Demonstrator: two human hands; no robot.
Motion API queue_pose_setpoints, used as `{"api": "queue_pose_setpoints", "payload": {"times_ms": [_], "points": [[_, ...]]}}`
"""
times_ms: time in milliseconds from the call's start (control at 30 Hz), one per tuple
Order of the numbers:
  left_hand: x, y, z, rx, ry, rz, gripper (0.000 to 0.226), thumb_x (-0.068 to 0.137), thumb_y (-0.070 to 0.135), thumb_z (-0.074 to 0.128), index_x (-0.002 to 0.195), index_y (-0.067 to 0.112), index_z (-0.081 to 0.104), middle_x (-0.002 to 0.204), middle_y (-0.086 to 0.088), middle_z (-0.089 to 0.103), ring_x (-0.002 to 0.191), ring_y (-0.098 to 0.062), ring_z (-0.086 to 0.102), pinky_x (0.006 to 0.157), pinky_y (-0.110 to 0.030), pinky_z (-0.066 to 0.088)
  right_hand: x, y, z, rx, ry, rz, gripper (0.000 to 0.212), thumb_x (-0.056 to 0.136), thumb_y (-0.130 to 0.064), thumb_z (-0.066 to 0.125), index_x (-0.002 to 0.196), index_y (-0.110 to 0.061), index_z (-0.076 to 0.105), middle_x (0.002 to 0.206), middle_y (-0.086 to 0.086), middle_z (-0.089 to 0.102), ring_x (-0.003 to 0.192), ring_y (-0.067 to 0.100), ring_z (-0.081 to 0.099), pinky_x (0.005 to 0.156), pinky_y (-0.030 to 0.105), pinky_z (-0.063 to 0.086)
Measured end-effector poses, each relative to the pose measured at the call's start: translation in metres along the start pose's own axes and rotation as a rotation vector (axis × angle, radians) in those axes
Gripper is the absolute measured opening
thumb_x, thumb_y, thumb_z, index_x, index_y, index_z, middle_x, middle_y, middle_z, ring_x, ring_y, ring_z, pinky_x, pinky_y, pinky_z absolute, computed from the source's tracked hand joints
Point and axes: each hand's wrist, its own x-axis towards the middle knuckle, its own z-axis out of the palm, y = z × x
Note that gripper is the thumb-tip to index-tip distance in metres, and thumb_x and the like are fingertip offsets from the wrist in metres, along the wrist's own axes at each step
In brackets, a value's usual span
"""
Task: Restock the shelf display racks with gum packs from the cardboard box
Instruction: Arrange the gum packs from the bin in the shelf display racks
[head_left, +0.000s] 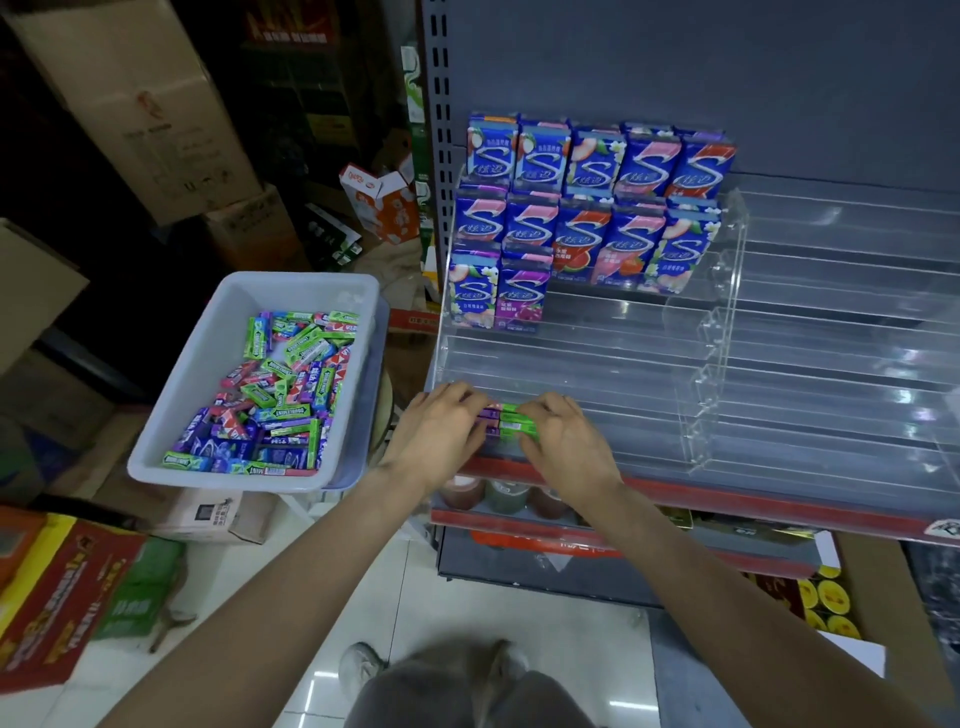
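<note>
Step in hand: both hands settle a small stack of slim gum packs (508, 423) on the lowest front tier of the clear acrylic display rack (717, 332), at about 6 o'clock of the rack.
Left hand (441, 436): fingers curled, pinching the purple end of the stack.
Right hand (563, 439): fingers curled, pinching the green end; the fingertips are hidden behind the knuckles.
Doing it well: as I judge it, keep the packs squared together, slide them back against the tier's lip, and let go both ends at once so none tips.
Supply: a white plastic tub (218, 374) at 9 o'clock of the hands holds loose green, purple and red gum packs (283, 400); no cardboard box serves as the source here.
Rack so far: blue boxed gum packs (582, 208) fill the upper tiers at 12 o'clock; the lower tiers are mostly bare.
Surface: grey metal shelf with a red front edge (753, 506).
Room: stacked cartons (130, 104) at 10 o'clock, glossy tiled floor (322, 597) below.
</note>
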Motion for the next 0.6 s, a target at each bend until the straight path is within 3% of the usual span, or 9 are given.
{"api": "queue_pose_setpoints", "payload": {"times_ms": [233, 400, 600], "points": [[-0.029, -0.080, -0.041, -0.159, 0.205, -0.199, 0.020, 0.089, 0.016, 0.058, 0.107, 0.012, 0.065, 0.101, -0.010, 0.065, 0.090, -0.031, 0.060, 0.071, -0.036, 0.046, 0.054, -0.092, 0.004, 0.218, 0.020, -0.118, 0.028, 0.096, -0.020, 0.047, 0.121, -0.012, 0.058, 0.116, 0.008, 0.055, 0.112, 0.023, 0.051, 0.092, 0.039, 0.046], [-0.042, -0.186, -0.047, -0.268, 0.187, -0.430, 0.024, 0.090, 0.015, 0.058, 0.113, 0.012, 0.064, 0.107, -0.009, 0.067, 0.092, -0.030, 0.063, 0.075, -0.040, 0.052, 0.110, -0.165, 0.036, 0.288, -0.110, -0.136, 0.030, 0.097, -0.017, 0.045, 0.124, -0.009, 0.056, 0.116, 0.010, 0.053, 0.110, 0.026, 0.051, 0.091, 0.038, 0.045], [-0.023, -0.322, -0.036, -0.344, -0.015, -0.523, 0.028, 0.091, 0.015, 0.058, 0.117, 0.008, 0.061, 0.118, -0.016, 0.058, 0.104, -0.036, 0.059, 0.086, -0.039, 0.048, 0.197, -0.231, 0.105, 0.276, -0.216, 0.068, 0.036, 0.093, -0.019, 0.050, 0.129, -0.011, 0.051, 0.129, 0.010, 0.051, 0.120, 0.028, 0.049, 0.101, 0.041, 0.040]]}}
